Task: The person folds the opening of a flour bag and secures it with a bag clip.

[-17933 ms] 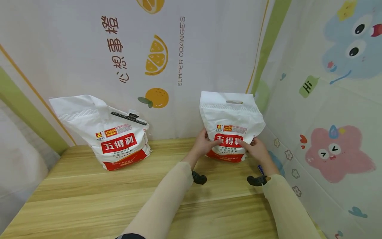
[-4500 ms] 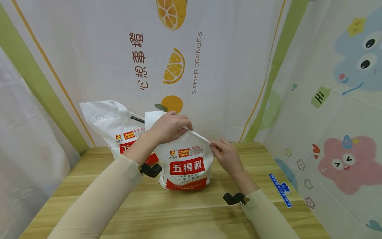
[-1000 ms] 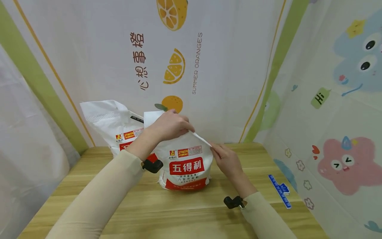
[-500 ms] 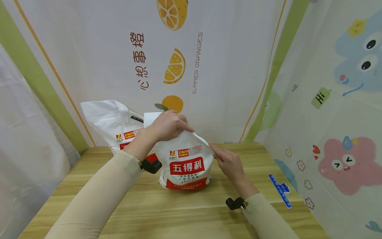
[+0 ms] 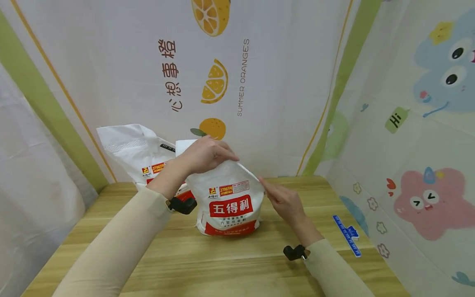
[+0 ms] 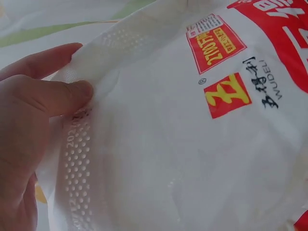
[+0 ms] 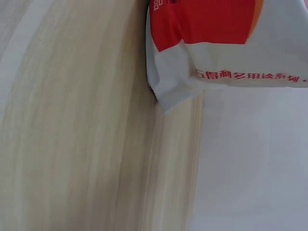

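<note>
A white and red flour bag [image 5: 230,210] stands upright on the wooden table, its top edge folded into a slanting line. My left hand [image 5: 208,154] grips the upper left part of that top; the left wrist view shows the thumb [image 6: 72,96] on the bag by a dotted seam. At the right end of the fold, my right hand [image 5: 283,202] pinches the corner. The right wrist view holds only the bag's lower corner [image 7: 178,77], with the hand out of sight. Behind and to the left leans a second flour bag [image 5: 128,154], partly hidden by my left arm.
A blue sealing clip [image 5: 346,237] lies on the table [image 5: 222,272] to the right of my right hand. A black clip [image 5: 168,147] sits along the top of the rear bag. Printed curtains [image 5: 282,82] hang behind and at both sides.
Since the oldest frame the held bag has come left and forward, and its upright top is folded over. In the last second the right fingers have shifted slightly at the corner.
</note>
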A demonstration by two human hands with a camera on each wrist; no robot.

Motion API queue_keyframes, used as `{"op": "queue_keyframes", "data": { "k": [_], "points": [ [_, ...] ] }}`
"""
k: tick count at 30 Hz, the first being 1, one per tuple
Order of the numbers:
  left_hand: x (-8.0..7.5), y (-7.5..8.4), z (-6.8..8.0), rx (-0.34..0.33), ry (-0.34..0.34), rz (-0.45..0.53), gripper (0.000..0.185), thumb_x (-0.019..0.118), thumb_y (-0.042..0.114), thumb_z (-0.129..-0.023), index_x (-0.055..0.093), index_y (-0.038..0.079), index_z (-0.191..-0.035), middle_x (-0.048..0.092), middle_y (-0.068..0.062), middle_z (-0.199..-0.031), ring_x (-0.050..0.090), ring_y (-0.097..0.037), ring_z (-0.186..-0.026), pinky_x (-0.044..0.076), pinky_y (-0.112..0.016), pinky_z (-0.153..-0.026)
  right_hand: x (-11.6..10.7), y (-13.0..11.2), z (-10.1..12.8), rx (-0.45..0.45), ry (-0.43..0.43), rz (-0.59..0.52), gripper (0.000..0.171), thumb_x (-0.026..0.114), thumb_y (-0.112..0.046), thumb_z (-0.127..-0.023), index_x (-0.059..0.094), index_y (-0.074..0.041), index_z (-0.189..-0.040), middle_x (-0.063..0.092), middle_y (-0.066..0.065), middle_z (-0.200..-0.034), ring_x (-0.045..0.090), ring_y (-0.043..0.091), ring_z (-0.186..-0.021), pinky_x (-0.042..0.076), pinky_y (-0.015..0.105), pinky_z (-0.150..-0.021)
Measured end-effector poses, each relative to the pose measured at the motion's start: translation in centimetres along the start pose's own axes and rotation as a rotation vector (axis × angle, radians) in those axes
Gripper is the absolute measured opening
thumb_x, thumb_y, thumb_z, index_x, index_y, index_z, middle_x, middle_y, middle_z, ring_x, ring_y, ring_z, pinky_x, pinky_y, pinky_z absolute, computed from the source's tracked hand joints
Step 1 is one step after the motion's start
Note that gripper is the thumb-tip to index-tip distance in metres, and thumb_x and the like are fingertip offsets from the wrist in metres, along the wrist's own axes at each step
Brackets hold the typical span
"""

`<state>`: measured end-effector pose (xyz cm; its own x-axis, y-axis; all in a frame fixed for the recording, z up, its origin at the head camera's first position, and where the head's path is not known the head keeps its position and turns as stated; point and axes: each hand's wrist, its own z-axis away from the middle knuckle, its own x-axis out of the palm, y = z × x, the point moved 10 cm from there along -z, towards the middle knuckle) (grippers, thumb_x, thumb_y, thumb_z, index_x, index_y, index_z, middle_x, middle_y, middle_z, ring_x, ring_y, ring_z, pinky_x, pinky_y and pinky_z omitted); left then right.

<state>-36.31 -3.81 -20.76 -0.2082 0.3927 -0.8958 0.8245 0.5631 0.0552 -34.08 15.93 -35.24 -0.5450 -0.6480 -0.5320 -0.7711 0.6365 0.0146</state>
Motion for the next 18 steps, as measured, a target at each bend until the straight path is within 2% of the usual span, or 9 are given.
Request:
{"op": "queue_keyframes", "data": {
  "k": [3, 6, 12, 15, 18],
  "points": [
    [0.0, -0.1, 0.0, 0.001, 0.016, 0.021, 0.025, 0.075, -0.001, -0.098, 0.089, 0.015, -0.111, 0.085, -0.002, -0.114, 0.079, -0.026, -0.105, 0.057, -0.051, -0.097, 0.0, -0.4, -0.1, -0.043, 0.014, 0.001, 0.059, 0.086, 0.009, -0.083, 0.077, -0.01, -0.138, 0.083, 0.009, -0.094, 0.075, 0.017, -0.07, 0.063, 0.03, -0.062],
    [0.2, -0.1, 0.0, 0.006, 0.026, 0.003, 0.025, 0.074, -0.002, -0.098, 0.089, 0.015, -0.108, 0.086, -0.002, -0.112, 0.079, -0.026, -0.105, 0.055, -0.053, -0.099, 0.1, -0.6, -0.2, -0.044, 0.005, -0.006, 0.056, 0.085, 0.01, -0.084, 0.079, -0.01, -0.135, 0.082, 0.009, -0.093, 0.07, 0.016, -0.068, 0.062, 0.03, -0.061],
    [0.4, -0.1, 0.2, -0.02, 0.016, -0.019, 0.026, 0.078, 0.002, -0.098, 0.087, 0.018, -0.116, 0.084, -0.002, -0.114, 0.077, -0.024, -0.106, 0.052, -0.051, -0.1, -0.2, 0.4, 0.0, 0.063, -0.079, -0.012, 0.053, 0.085, 0.003, -0.09, 0.075, -0.012, -0.141, 0.085, 0.01, -0.112, 0.082, 0.022, -0.087, 0.066, 0.033, -0.07],
    [0.6, 0.0, 0.3, -0.035, 0.011, -0.017, 0.025, 0.079, 0.005, -0.099, 0.086, 0.019, -0.118, 0.083, -0.003, -0.116, 0.076, -0.025, -0.107, 0.052, -0.052, -0.103, -0.7, 0.9, 0.4, 0.111, -0.117, -0.012, 0.053, 0.085, -0.002, -0.092, 0.074, -0.012, -0.144, 0.084, 0.008, -0.119, 0.08, 0.017, -0.084, 0.065, 0.03, -0.068],
    [0.5, 0.2, 0.5, -0.031, 0.018, -0.011, 0.026, 0.08, 0.004, -0.098, 0.087, 0.019, -0.118, 0.082, -0.003, -0.115, 0.076, -0.025, -0.108, 0.052, -0.052, -0.102, -1.6, 0.9, 0.9, 0.123, -0.124, -0.018, 0.05, 0.084, -0.001, -0.093, 0.075, -0.011, -0.14, 0.085, 0.006, -0.112, 0.073, 0.012, -0.074, 0.061, 0.026, -0.063]
  ]
}}
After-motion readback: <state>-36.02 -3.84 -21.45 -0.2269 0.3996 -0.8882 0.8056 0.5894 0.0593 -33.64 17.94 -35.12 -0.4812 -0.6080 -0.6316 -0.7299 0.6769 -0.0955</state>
